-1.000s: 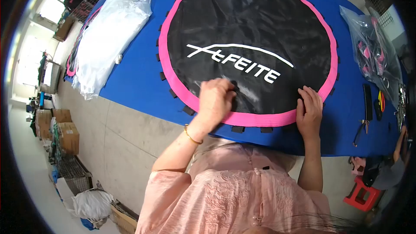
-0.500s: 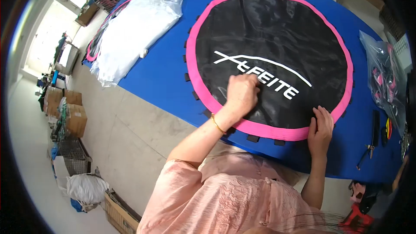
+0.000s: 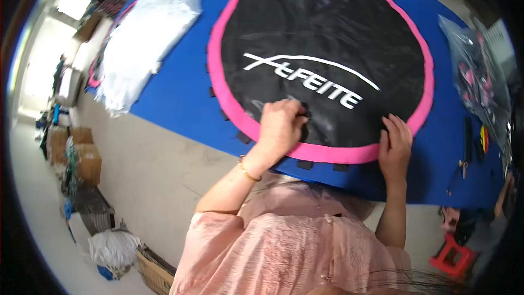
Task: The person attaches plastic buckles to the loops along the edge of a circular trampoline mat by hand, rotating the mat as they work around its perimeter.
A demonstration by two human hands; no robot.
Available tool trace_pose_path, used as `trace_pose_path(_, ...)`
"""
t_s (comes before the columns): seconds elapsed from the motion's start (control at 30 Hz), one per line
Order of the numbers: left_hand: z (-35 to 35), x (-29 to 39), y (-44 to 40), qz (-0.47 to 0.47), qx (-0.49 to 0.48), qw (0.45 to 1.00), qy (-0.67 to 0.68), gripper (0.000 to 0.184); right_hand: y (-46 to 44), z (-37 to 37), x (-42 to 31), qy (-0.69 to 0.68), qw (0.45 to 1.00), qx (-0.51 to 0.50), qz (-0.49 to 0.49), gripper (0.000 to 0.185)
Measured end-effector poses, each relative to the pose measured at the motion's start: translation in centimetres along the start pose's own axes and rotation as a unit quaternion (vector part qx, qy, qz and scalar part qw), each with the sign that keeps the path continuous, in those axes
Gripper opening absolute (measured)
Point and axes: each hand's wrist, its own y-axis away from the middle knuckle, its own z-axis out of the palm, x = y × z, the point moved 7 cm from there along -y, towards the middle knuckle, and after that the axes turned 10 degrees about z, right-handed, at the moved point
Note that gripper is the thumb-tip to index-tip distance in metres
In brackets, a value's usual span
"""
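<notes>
Mat: A round black mat (image 3: 327,33) with a pink border (image 3: 338,154) lies flat on a blue table (image 3: 169,101), taking up the middle of the tabletop, its near edge close to the table's front.
Lettering: White letters (image 3: 322,84) ending in "FEITE" run across the mat under a white curved line.
Tabs: Short black tabs (image 3: 243,137) stick out from the border along its left and near sides.
Left hand: The left hand (image 3: 281,125) bends over the near left part of the mat, fingers curled inward; whether they pinch anything cannot be told, though a dark patch shows at the fingertips. A gold-coloured bracelet (image 3: 249,169) circles the wrist.
Right hand: The right hand (image 3: 396,141) rests at the mat's near right edge, across the border, fingers extended and gripping nothing.
Clothing: A person in a pink shirt (image 3: 278,248) faces the table.
Table's left: A heap of clear plastic (image 3: 150,38) reaches over the edge.
Table's right: A clear bag (image 3: 477,71) contains pink and dark pieces.
Floor: Cardboard boxes (image 3: 88,163) sit at left, a red stool (image 3: 454,258) at right.
</notes>
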Motion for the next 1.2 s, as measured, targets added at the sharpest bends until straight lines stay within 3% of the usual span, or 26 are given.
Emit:
trace_pose_path(0.3, 1.8, 6.6, 0.9, 0.104, -0.010, 0.993, 0.056, 0.016, 0.3, 0.0, -0.2, 0.003, 1.000, 0.020, -0.009, 0.028)
trace_pose_path(0.6, 1.9, 7.7, 0.3, 0.128, -0.046, 0.987, 0.081, 0.015, 0.4, -0.3, -0.3, 0.001, 1.000, 0.029, 0.001, 0.026)
trace_pose_path(0.67, 1.8, 8.9, 0.2, 0.148, -0.045, 0.987, 0.032, 0.015, 0.4, -0.3, -0.3, 0.003, 1.000, 0.030, -0.005, 0.026)
trace_pose_path(1.0, 0.6, 5.1, -0.4, 0.071, 0.001, 0.997, 0.007, 0.017, 0.3, -0.4, -0.3, -0.002, 0.999, 0.035, -0.008, 0.028)
trace_pose_path(1.2, 2.5, 6.5, -1.9, 0.082, 0.004, 0.997, 0.007, 0.014, 0.2, -0.3, -0.3, 0.004, 1.000, 0.027, -0.007, 0.029)
